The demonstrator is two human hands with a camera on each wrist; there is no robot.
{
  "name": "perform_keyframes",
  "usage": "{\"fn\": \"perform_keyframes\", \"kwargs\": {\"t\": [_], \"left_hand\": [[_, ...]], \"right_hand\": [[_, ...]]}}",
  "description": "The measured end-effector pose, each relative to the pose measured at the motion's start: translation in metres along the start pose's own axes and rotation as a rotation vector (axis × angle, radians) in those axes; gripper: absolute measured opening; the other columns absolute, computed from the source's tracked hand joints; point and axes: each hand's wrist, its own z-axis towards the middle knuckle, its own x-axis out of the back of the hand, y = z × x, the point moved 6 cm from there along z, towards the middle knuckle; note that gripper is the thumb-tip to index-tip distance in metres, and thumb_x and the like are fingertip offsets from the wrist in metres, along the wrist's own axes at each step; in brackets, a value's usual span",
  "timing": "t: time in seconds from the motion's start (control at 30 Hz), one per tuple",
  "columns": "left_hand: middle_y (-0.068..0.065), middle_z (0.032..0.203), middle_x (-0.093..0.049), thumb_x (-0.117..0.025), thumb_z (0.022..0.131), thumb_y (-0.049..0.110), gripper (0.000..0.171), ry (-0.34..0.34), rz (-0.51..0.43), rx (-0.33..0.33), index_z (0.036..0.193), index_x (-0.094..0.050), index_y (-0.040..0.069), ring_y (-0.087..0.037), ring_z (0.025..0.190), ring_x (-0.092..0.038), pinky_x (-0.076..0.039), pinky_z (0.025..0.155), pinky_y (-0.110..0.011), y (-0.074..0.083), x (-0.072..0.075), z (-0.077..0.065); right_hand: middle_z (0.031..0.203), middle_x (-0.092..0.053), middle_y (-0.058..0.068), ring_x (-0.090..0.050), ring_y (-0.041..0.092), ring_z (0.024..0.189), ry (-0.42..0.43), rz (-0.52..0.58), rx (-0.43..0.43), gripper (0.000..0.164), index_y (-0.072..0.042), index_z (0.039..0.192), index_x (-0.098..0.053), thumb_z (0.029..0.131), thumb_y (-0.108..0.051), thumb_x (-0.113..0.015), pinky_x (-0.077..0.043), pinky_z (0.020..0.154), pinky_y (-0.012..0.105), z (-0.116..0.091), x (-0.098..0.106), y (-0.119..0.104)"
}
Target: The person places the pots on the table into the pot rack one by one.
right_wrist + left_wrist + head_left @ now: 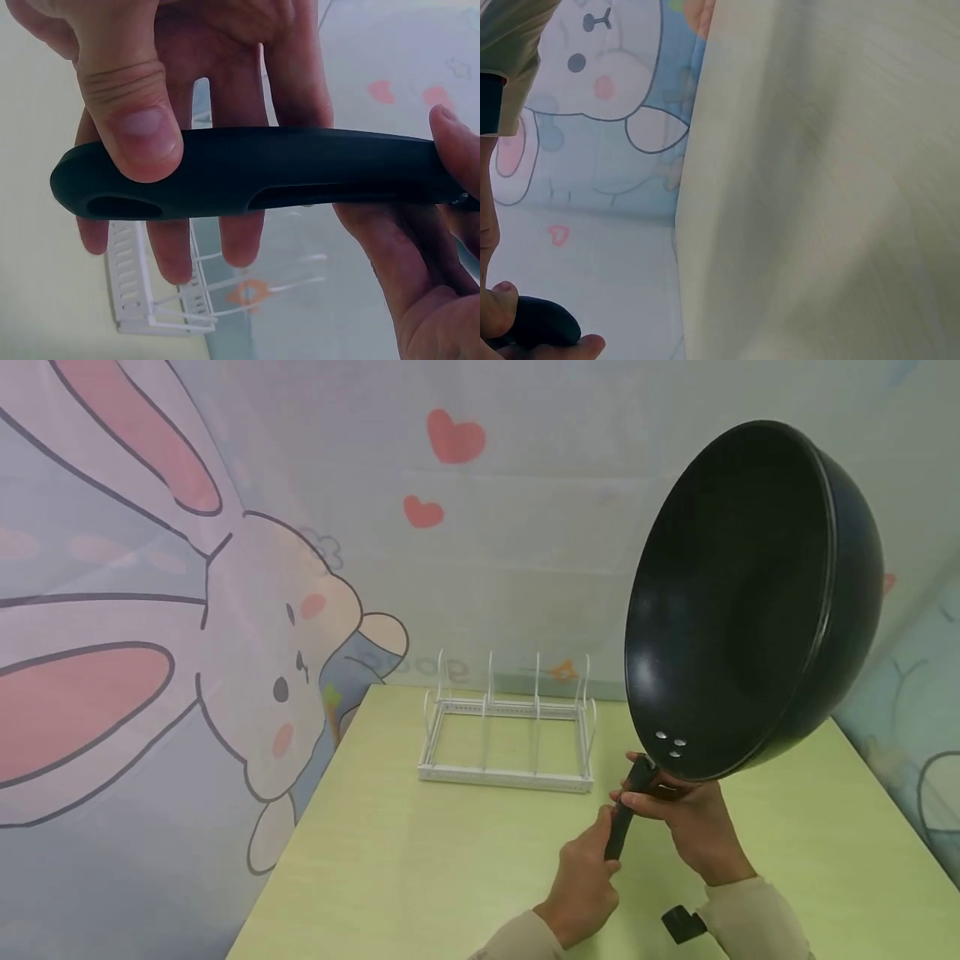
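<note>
A black wok (738, 602) is held up tilted at the right of the head view, its hollow inside facing left. Rivets show near where its black handle (217, 169) joins. My left hand (581, 885) grips the handle towards its free end, thumb on one side and fingers on the other. Closer to the pan, my right hand (697, 827) holds the same handle, with some fingers hidden beneath the wok. Only part of the handle (544, 322) shows in the left wrist view, at the lower left.
A white wire rack (506, 781) with upright dividers stands on the pale green table (420, 860), left of the wok. Behind the table hangs a cloth backdrop (540, 543) printed with a rabbit and hearts.
</note>
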Motion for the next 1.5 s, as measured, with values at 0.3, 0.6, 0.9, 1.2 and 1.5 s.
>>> {"fn": "perform_keyframes", "kwargs": {"t": [0.3,0.6,0.9,1.2,1.5], "left_hand": [[-0.010,0.118,-0.070,-0.067,0.072,-0.023,0.077,-0.008,-0.165,0.084,0.137,-0.043,0.009,-0.011,0.105,-0.070,-0.056,0.086,-0.021,-0.010,0.012,-0.008],[-0.017,0.132,-0.064,-0.053,0.076,-0.028,0.076,0.006,-0.297,0.204,0.144,-0.042,0.003,-0.022,0.111,-0.072,-0.057,0.087,-0.023,-0.038,0.024,-0.023],[-0.016,0.126,-0.066,-0.050,0.078,-0.023,0.065,0.013,-0.380,0.297,0.134,-0.049,0.009,-0.026,0.107,-0.073,-0.056,0.078,-0.021,-0.055,0.029,-0.035],[-0.020,0.129,-0.065,-0.049,0.079,-0.023,0.071,-0.039,-0.489,0.399,0.147,-0.042,-0.001,-0.025,0.105,-0.073,-0.056,0.077,-0.020,-0.064,0.026,-0.043],[-0.018,0.128,-0.066,-0.052,0.081,-0.020,0.070,-0.075,-0.476,0.442,0.147,-0.044,0.002,-0.020,0.103,-0.074,-0.055,0.080,-0.023,-0.070,0.026,-0.047]], "right_hand": [[0.087,-0.077,-0.006,-0.073,0.007,0.082,0.051,-0.136,-0.088,0.033,-0.005,0.110,-0.076,0.079,0.005,-0.079,-0.061,0.076,0.029,0.009,-0.020,0.010],[0.082,-0.075,-0.007,-0.072,0.005,0.079,0.005,-0.042,-0.138,0.040,-0.013,0.114,-0.074,0.079,0.007,-0.078,-0.062,0.075,0.032,0.020,-0.050,0.036],[0.086,-0.073,-0.007,-0.073,0.008,0.081,-0.001,-0.073,-0.250,0.057,0.014,0.130,-0.058,0.078,0.003,-0.080,-0.062,0.078,0.035,0.029,-0.068,0.060],[0.086,-0.072,-0.001,-0.074,0.012,0.077,0.041,-0.064,-0.349,0.057,0.012,0.131,-0.058,0.079,0.001,-0.080,-0.062,0.077,0.036,0.028,-0.069,0.076],[0.082,-0.071,-0.002,-0.073,0.011,0.075,0.080,-0.066,-0.382,0.052,0.012,0.132,-0.058,0.083,0.005,-0.075,-0.062,0.076,0.036,0.024,-0.069,0.083]]}}
